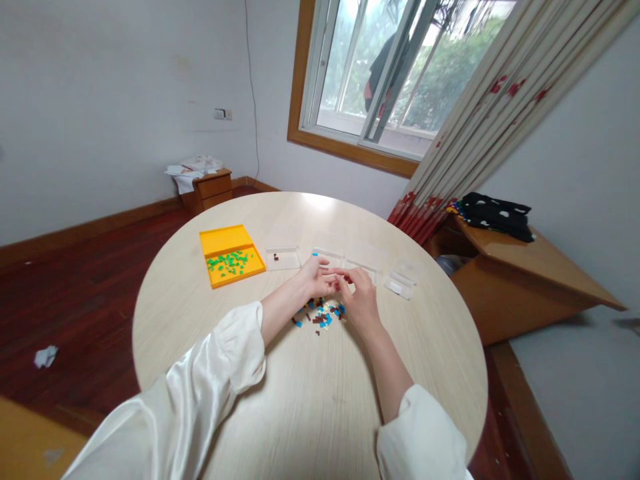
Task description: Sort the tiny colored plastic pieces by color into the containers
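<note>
My left hand (pixel 319 277) is turned partly palm up over the table, its fingers stretched toward the right. My right hand (pixel 359 293) meets it there, with thumb and fingers pinched together at the left fingertips. Whatever lies between those fingertips is too small to make out. Below both hands is a loose pile of small brown, blue and cream plastic pieces (pixel 320 320). Behind the left hand, a clear box (pixel 336 253) has a blue piece (pixel 315 254) in it. Another clear box (pixel 291 260), left of the hands, contains a few dark brown pieces (pixel 276 257).
A yellow box (pixel 231 237) with its lid folded back holds many green pieces (pixel 231 262) at the left. Behind my right hand is a clear case (pixel 371 272), and a smaller one (pixel 399 287) stands farther right. All rest on a round wooden table (pixel 310 413).
</note>
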Motion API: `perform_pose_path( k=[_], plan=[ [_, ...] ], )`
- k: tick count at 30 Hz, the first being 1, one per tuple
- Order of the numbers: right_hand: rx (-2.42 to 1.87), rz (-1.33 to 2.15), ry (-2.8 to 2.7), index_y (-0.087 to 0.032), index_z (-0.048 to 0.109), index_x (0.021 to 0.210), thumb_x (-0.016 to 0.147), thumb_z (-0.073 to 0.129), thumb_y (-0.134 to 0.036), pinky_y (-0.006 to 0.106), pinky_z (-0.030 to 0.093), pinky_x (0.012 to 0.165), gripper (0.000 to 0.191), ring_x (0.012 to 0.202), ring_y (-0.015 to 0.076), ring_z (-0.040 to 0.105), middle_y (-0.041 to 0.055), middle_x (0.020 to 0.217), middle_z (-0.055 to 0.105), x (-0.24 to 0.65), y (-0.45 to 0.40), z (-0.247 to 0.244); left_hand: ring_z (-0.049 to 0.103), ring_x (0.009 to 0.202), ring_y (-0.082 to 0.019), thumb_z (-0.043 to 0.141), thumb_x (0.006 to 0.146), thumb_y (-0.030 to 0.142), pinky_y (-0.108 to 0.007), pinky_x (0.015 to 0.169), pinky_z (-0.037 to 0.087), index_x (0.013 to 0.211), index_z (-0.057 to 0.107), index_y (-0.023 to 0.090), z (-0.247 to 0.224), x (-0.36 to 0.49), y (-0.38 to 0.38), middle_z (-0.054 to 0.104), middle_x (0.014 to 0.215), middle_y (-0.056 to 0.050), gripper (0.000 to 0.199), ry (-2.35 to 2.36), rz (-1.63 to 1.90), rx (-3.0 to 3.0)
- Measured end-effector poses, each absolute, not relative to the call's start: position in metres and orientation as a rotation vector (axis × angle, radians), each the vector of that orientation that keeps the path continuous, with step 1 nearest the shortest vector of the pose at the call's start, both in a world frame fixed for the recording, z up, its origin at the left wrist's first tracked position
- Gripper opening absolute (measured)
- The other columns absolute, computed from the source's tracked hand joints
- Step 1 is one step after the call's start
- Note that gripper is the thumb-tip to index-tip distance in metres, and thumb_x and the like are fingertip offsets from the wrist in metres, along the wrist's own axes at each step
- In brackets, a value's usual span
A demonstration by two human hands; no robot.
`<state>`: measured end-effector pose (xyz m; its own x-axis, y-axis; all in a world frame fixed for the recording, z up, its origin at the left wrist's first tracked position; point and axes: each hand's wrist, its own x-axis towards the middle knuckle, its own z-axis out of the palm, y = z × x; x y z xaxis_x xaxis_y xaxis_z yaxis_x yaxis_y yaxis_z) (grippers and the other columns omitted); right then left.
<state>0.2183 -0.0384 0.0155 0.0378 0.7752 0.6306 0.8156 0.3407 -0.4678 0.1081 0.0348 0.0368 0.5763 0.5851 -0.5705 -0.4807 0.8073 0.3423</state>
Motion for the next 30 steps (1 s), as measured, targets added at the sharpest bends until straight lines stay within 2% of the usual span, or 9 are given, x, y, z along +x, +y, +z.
perform_pose_path(
  k=[3,6,12,16,21,25,27,30],
  plan=[
    [-1.420,-0.074,-1.684,-0.019,0.064,0.090,0.087,0.045,-0.023,0.033,0.042,0.074,0.020,0.077,0.0191,0.054,0.0053,0.079,0.062,0.219,-0.039,0.016,0.061,0.079,-0.023,0.051,0.084,0.019,-0.035,0.062,0.051,0.101,0.057,0.009,0.036,0.109,0.038,0.061,0.095,-0.016,0.021,0.726,0.751,0.157],
    [-1.447,-0.069,-1.665,-0.018,0.064,0.086,0.087,0.045,-0.024,0.032,0.042,0.071,0.020,0.072,0.0181,0.053,0.0051,0.076,0.061,0.223,-0.037,0.011,0.058,0.098,-0.020,0.053,0.088,0.033,-0.040,0.082,0.051,0.117,0.053,0.015,0.041,0.099,0.050,0.056,0.116,-0.010,0.034,0.732,0.862,0.169],
    [-1.557,0.183,-1.975,-0.017,0.065,0.080,0.081,0.053,-0.017,0.030,0.041,0.073,0.013,0.074,0.0163,0.055,0.0045,0.077,0.062,0.220,-0.037,-0.004,0.057,0.100,-0.020,0.053,0.088,0.033,-0.041,0.084,0.050,0.117,0.054,0.016,0.053,0.060,0.080,0.055,0.118,-0.010,0.033,0.753,1.089,0.210],
    [-1.620,0.239,-2.040,-0.018,0.067,0.080,0.080,0.055,-0.015,0.028,0.041,0.072,0.012,0.075,0.0154,0.055,0.0040,0.078,0.062,0.216,-0.040,-0.005,0.058,0.097,-0.021,0.052,0.089,0.028,-0.037,0.080,0.051,0.109,0.059,0.014,0.050,0.050,0.090,0.060,0.110,-0.012,0.025,0.784,1.178,0.220],
    [-1.653,0.257,-2.063,-0.018,0.067,0.079,0.078,0.053,-0.012,0.027,0.040,0.070,0.015,0.074,0.0146,0.055,0.0033,0.078,0.062,0.216,-0.041,-0.005,0.057,0.100,-0.022,0.055,0.087,0.031,-0.043,0.081,0.051,0.116,0.054,0.018,0.044,0.051,0.092,0.057,0.116,-0.009,0.031,0.808,1.222,0.232],
    [-1.660,0.258,-2.058,-0.018,0.064,0.075,0.077,0.052,-0.011,0.026,0.039,0.068,0.014,0.071,0.0141,0.054,0.0023,0.074,0.061,0.217,-0.040,-0.005,0.058,0.092,-0.024,0.054,0.083,0.018,-0.042,0.073,0.050,0.087,0.058,0.019,0.047,0.053,0.091,0.066,0.094,-0.009,0.006,0.804,1.244,0.251],
    [-1.667,0.254,-2.060,-0.018,0.063,0.073,0.076,0.052,-0.010,0.026,0.038,0.067,0.013,0.071,0.0142,0.053,0.0023,0.074,0.061,0.216,-0.040,-0.005,0.059,0.087,-0.022,0.050,0.079,0.014,-0.038,0.071,0.048,0.073,0.054,0.018,0.051,0.053,0.089,0.066,0.085,-0.009,0.008,0.797,1.266,0.277],
    [-1.674,0.222,-2.048,-0.017,0.061,0.073,0.076,0.052,-0.010,0.026,0.038,0.068,0.012,0.072,0.0149,0.053,0.0028,0.074,0.061,0.216,-0.040,-0.005,0.057,0.082,-0.020,0.048,0.075,0.013,-0.033,0.068,0.044,0.065,0.048,0.017,0.056,0.051,0.085,0.067,0.083,-0.010,0.010,0.802,1.262,0.337]
  ],
)
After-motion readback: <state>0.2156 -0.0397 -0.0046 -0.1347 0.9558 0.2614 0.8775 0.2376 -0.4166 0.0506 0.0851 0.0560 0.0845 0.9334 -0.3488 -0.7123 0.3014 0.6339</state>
